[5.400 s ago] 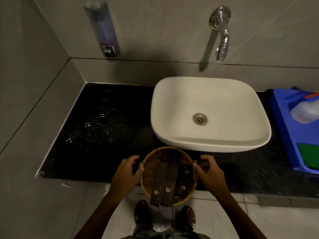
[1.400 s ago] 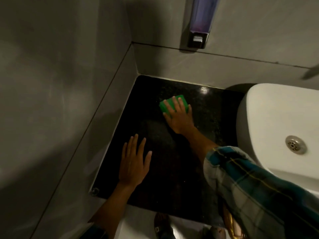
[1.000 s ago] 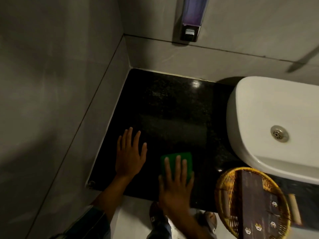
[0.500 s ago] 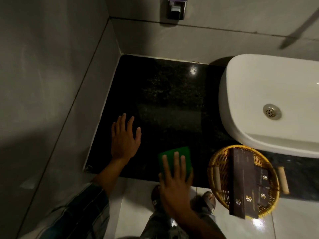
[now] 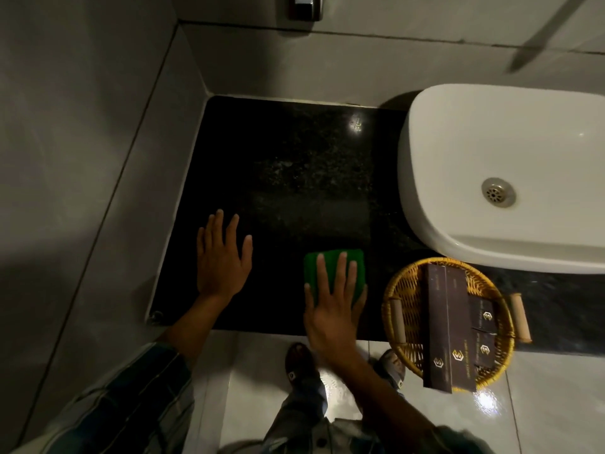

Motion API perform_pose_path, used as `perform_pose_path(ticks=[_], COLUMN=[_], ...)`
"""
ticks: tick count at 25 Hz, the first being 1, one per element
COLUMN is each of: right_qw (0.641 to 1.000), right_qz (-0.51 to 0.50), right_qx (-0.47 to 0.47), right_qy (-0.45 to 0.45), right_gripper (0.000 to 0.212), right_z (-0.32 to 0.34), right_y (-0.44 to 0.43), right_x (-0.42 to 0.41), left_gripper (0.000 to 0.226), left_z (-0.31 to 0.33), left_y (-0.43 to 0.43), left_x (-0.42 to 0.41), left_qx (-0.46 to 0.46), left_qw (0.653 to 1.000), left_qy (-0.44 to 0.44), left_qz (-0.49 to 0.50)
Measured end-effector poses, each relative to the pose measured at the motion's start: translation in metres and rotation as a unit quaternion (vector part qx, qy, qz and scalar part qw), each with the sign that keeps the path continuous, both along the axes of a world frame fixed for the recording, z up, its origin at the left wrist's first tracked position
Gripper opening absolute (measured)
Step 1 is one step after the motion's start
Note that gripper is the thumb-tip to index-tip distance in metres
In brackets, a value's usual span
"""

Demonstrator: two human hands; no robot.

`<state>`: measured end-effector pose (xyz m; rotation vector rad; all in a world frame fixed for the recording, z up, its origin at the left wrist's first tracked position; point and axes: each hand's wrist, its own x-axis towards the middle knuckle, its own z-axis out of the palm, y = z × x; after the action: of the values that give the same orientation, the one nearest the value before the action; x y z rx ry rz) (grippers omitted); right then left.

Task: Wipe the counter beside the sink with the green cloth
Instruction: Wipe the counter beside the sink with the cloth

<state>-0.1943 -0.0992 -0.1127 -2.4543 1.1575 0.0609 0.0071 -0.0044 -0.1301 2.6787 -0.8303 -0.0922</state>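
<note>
The right hand [image 5: 332, 306] presses flat, fingers spread, on the folded green cloth [image 5: 334, 265] on the speckled black counter [image 5: 294, 165]; the left hand [image 5: 222, 260] lies flat, open, holding nothing.

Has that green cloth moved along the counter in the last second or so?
Yes. The green cloth, earlier near the back wall, now lies by the black counter's front edge under the right hand.

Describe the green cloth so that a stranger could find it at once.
Start at the white sink and look left to the black counter. Near its front edge, left of the wicker basket, the right hand presses flat on the green cloth, the only bright green thing here.
</note>
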Motion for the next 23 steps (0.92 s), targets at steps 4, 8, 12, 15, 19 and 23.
perform_pose_path(ticks=[4, 8, 12, 15, 19, 23], right_qw=[0.999, 0.999, 0.998, 0.994, 0.983, 0.957], right_qz=[-0.028, 0.007, 0.059, 0.070, 0.083, -0.008], right_qx=[-0.029, -0.028, 0.023, 0.087, 0.098, 0.112], right_qy=[-0.016, -0.020, -0.007, 0.020, -0.132, -0.266], right_gripper=[0.061, 0.064, 0.070, 0.077, 0.069, 0.020], right_z=[-0.004, -0.003, 0.011, 0.035, 0.088, 0.136], right_y=[-0.042, -0.086, -0.125, -0.140, -0.142, -0.155], right_x=[0.048, 0.124, 0.206, 0.212, 0.133, -0.025], left_gripper=[0.054, 0.054, 0.054, 0.054, 0.054, 0.037], left_z=[0.003, -0.001, -0.010, -0.005, 0.009, 0.049], left_y=[-0.001, -0.001, 0.002, 0.002, -0.001, -0.026], left_x=[-0.001, 0.001, 0.006, 0.007, 0.001, -0.010], left_qx=[-0.010, -0.016, -0.015, -0.015, -0.013, -0.005], left_qw=[1.000, 1.000, 0.999, 0.999, 1.000, 0.999], left_qy=[-0.002, -0.005, -0.036, -0.029, -0.001, 0.051], left_qz=[0.006, 0.015, 0.010, 0.011, 0.011, 0.005])
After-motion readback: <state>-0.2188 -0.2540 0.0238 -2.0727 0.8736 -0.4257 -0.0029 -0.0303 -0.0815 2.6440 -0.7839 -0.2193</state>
